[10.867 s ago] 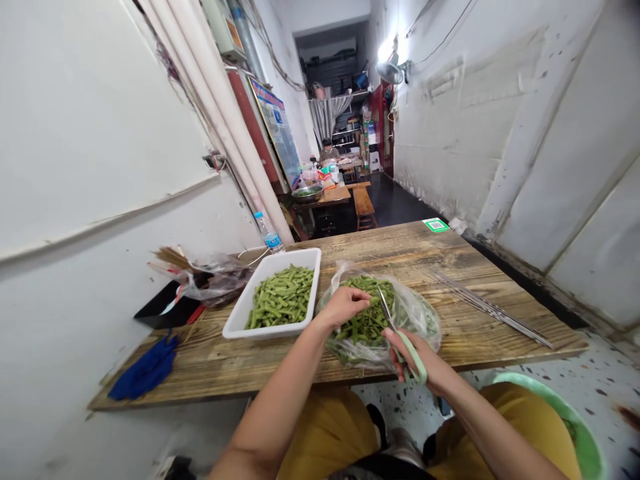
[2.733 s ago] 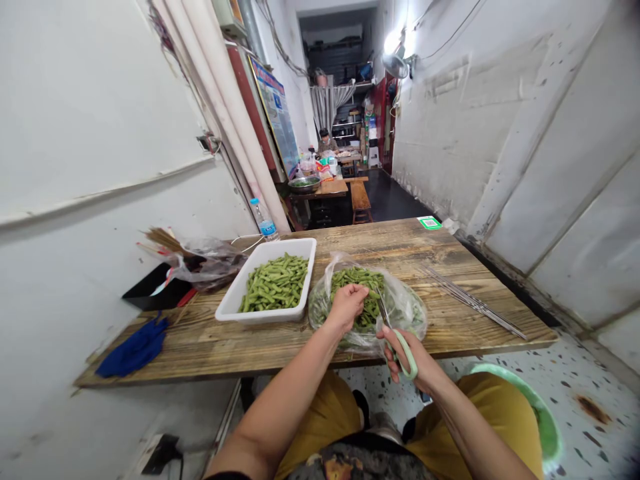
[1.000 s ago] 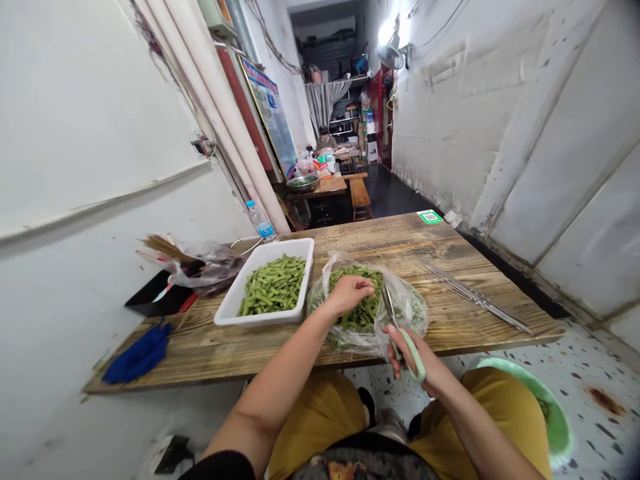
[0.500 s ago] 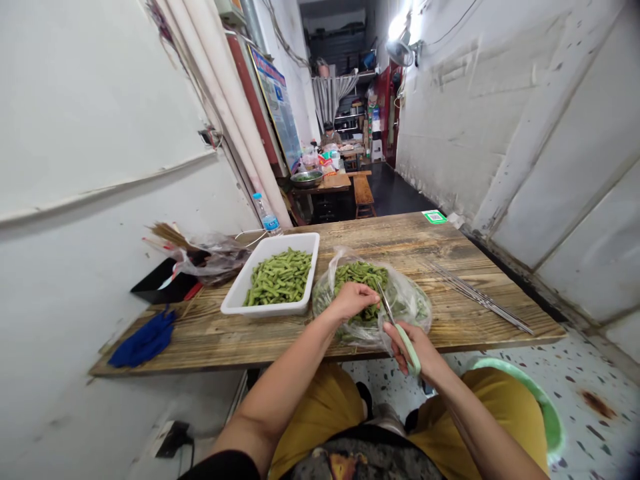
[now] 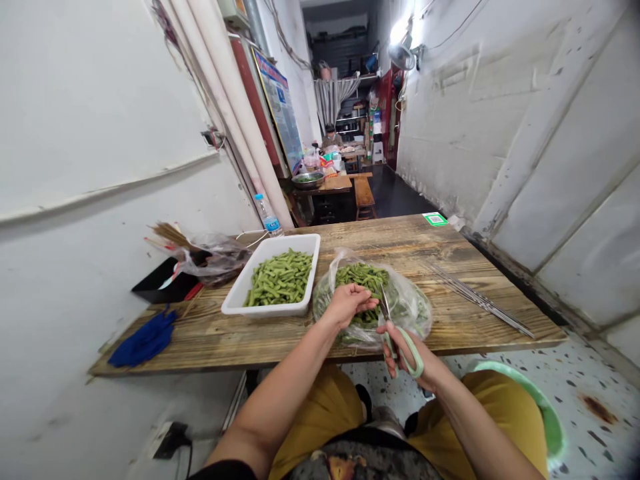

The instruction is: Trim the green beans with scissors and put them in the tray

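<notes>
My right hand [image 5: 425, 357] grips a pair of scissors [image 5: 413, 352] with pale green handles. Their blades point up and away from me, slightly parted, over a clear plastic bag [image 5: 413, 303] holding green edamame pods [image 5: 363, 272]. Close beside the blade tips, my left hand [image 5: 347, 305] has its fingertips pinched on what looks like a pod, mostly hidden by the fingers. Left of the bag stands a white plastic tray [image 5: 235, 308] with a heap of edamame pods [image 5: 280, 279] in it.
Thin metal skewers [image 5: 483, 300] lie on the wooden table [image 5: 400, 233] at right. Along the left are a blue cloth [image 5: 143, 340], a black box [image 5: 155, 283] and a water bottle [image 5: 270, 217]. A green basin [image 5: 550, 413] sits on the floor. Farther back, a person [image 5: 331, 138] sits at a table.
The scissor handles have spread apart and the blades have opened a little. My left hand has shifted slightly left, away from the blades.
</notes>
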Demonstrator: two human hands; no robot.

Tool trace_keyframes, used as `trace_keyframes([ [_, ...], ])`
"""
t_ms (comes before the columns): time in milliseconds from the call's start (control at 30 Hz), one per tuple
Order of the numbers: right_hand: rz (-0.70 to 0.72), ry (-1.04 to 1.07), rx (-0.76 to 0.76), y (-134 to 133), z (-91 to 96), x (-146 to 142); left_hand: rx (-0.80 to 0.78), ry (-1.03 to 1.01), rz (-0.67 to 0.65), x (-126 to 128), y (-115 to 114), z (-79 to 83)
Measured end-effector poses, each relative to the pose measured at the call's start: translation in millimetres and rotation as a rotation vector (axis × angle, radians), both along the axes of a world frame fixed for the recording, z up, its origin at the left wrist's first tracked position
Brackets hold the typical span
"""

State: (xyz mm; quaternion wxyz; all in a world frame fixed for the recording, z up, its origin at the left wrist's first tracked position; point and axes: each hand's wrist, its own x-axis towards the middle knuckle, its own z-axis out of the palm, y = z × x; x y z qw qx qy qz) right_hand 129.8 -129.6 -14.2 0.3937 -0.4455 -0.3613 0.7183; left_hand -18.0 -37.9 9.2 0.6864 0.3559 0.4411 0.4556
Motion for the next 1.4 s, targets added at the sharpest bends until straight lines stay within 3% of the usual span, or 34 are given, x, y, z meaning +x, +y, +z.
trace_keyframes([
  [200, -0.032, -0.020, -0.008, 1.2, 7.2, -4.8, 0.013, 0.016, -0.009, 8.5, -8.8, -2.5],
  [300, -0.050, -0.008, -0.025, 3.0, 2.3, -4.0, 0.086, 0.132, 0.037, 1.4, -6.8, -1.7],
  [367, -0.062, 0.069, -0.083, 5.0, -2.9, -0.4, 0.266, 0.385, 0.202, -18.8, -0.4, 3.7],
  [467, -0.090, 0.248, -0.212, 8.0, -8.3, 8.4, 0.605, 0.977, 0.557, -67.9, 13.5, 18.4],
  [567, -0.114, 0.388, -0.280, 8.8, -7.3, 15.3, 0.657, 1.425, 0.635, -105.0, 23.8, 32.3],
  [633, -0.063, 0.439, -0.309, 7.3, -3.5, 15.2, 0.692, 1.542, 0.571, -104.4, 26.9, 35.3],
  [733, 0.050, 0.443, -0.317, 2.6, 3.6, 8.1, 0.826, 1.485, 0.228, -67.3, 32.3, 27.6],
  [800, 0.048, 0.413, -0.278, -0.7, 7.3, 2.2, 0.865, 1.438, -0.021, -33.6, 40.3, 18.2],
  [900, -0.012, 0.358, -0.211, -4.5, 11.0, -2.1, 0.819, 1.493, -0.227, 4.3, 57.2, 6.7],
  [1000, -0.040, 0.319, -0.182, -7.2, 12.5, 0.5, 0.731, 1.545, -0.299, 16.5, 70.6, 2.6],
  [1133, -0.080, 0.225, -0.106, -6.9, 6.8, 5.6, 0.721, 1.490, -0.294, 5.2, 70.3, 4.4],
  [1333, -0.094, -0.080, 0.061, 6.7, -9.1, -0.4, 0.477, 0.915, -0.261, -13.9, 38.1, 8.4],
  [1400, -0.081, -0.114, 0.100, 10.4, -9.8, -3.7, 0.413, 0.819, -0.253, -15.4, 27.9, 9.8],
])
